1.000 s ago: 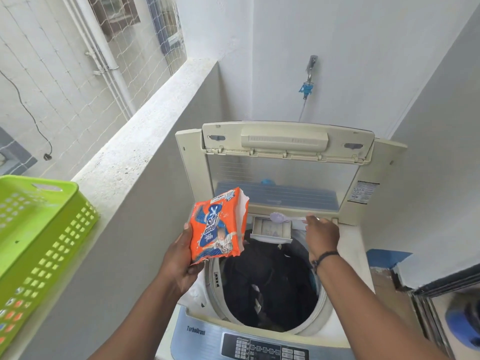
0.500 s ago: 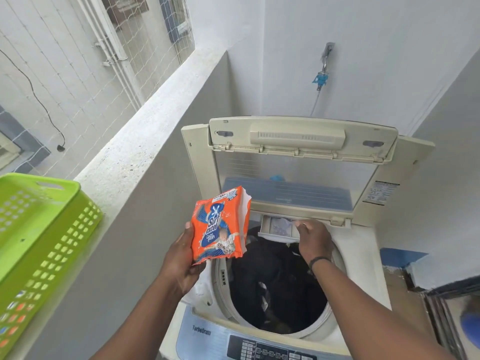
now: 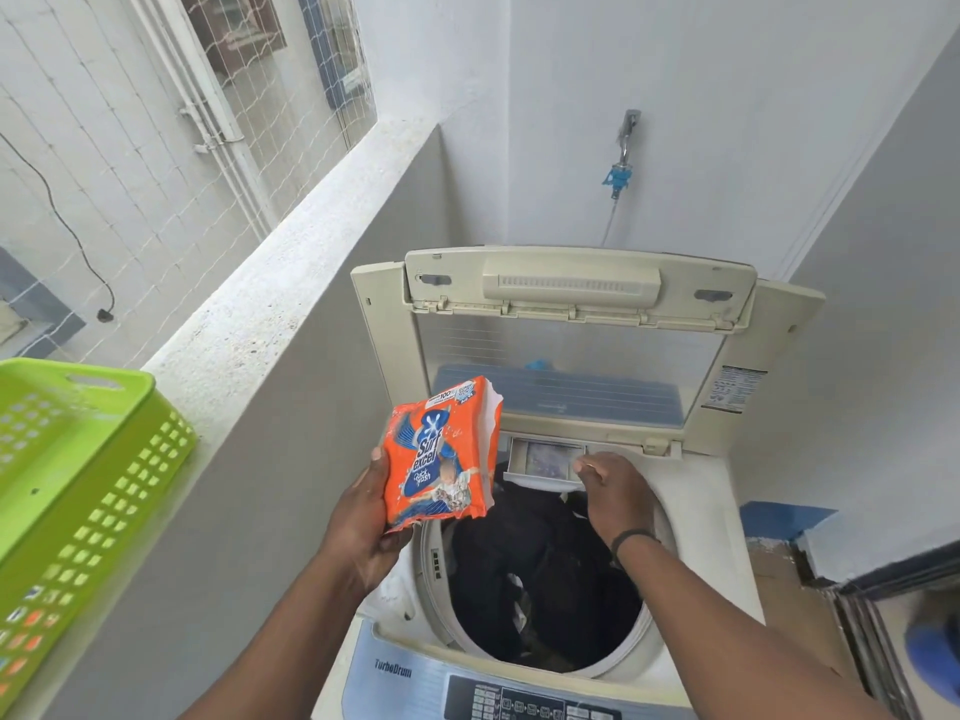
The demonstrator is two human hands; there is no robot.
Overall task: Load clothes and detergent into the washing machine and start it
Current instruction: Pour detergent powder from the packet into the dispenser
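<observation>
A top-loading washing machine [image 3: 691, 543] stands below me with its lid [image 3: 571, 288] raised upright. Dark clothes [image 3: 545, 574] fill the drum. My left hand [image 3: 363, 532] holds an orange and blue detergent packet [image 3: 441, 454] upright over the drum's left rim. My right hand [image 3: 615, 491] reaches over the drum, its fingers curled against the right front corner of the small detergent drawer [image 3: 545, 459], which sticks out at the back of the opening. Whether this hand holds anything is hidden. The control panel [image 3: 519, 704] lies at the bottom edge.
A green plastic basket [image 3: 88, 459] sits on the concrete ledge [image 3: 270, 283] to the left. A tap [image 3: 626, 137] with a blue fitting juts from the wall behind the machine. White walls close in behind and right. A blurred blue object [image 3: 935, 652] lies bottom right.
A second ago my right hand held a purple scoop over the drawer; it then dropped onto the drawer and the scoop is out of sight. The packet has stayed in place.
</observation>
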